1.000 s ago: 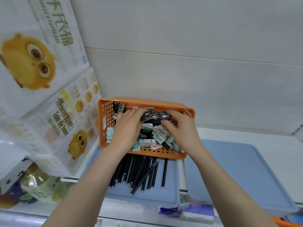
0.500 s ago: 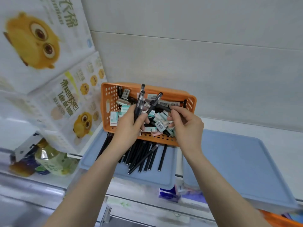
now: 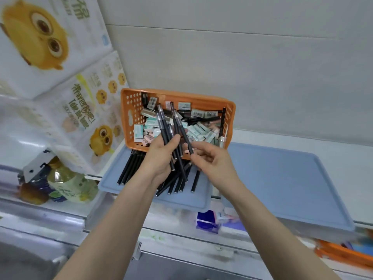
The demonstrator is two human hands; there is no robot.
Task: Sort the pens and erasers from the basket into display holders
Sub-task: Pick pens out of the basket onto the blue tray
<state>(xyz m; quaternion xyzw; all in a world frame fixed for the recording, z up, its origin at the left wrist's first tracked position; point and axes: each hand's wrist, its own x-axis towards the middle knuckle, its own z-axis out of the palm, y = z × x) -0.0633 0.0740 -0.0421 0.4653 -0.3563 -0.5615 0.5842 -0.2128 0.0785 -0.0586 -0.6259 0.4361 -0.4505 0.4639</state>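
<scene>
- Left hand [image 3: 161, 156]: fingers and thumb curled round a bundle of pens [image 3: 163, 128], gripping it low on the barrels. It hangs over the near rim of the basket.
- Right hand [image 3: 212, 160]: just beside the left, finger and thumb pinching the lower end of a single pen [image 3: 184, 134]. The other fingers are loosely curled.
- Bundle of pens: slim black barrels with clear, silver-banded sections at the upper ends. The long axis runs up and away from the person, leaning a little left, and the ends are uneven and splayed.
- Single pen: same make, crossing the bundle at a slight angle and touching or nearly touching it. Judged to be on its way into the left hand's bundle.
- Basket [image 3: 131, 106]: orange, perforated, tilted against the wall. It holds many erasers [image 3: 198, 130] in pale wrappers and a few more black pens.
- Left tray [image 3: 193, 201]: blue, directly beneath both hands. A row of pens [image 3: 129, 170] lies on it, long axes pointing away from the person, roughly parallel to the held bundle.
- Key relation: the tray lies straight down and toward the person from the hands, so lowering the bundle needs little turning. The left hand is the nearer to the row.
- Right tray [image 3: 282, 178]: blue, beside the left tray and nearer the right hand. Judged the likely place for erasers.
</scene>
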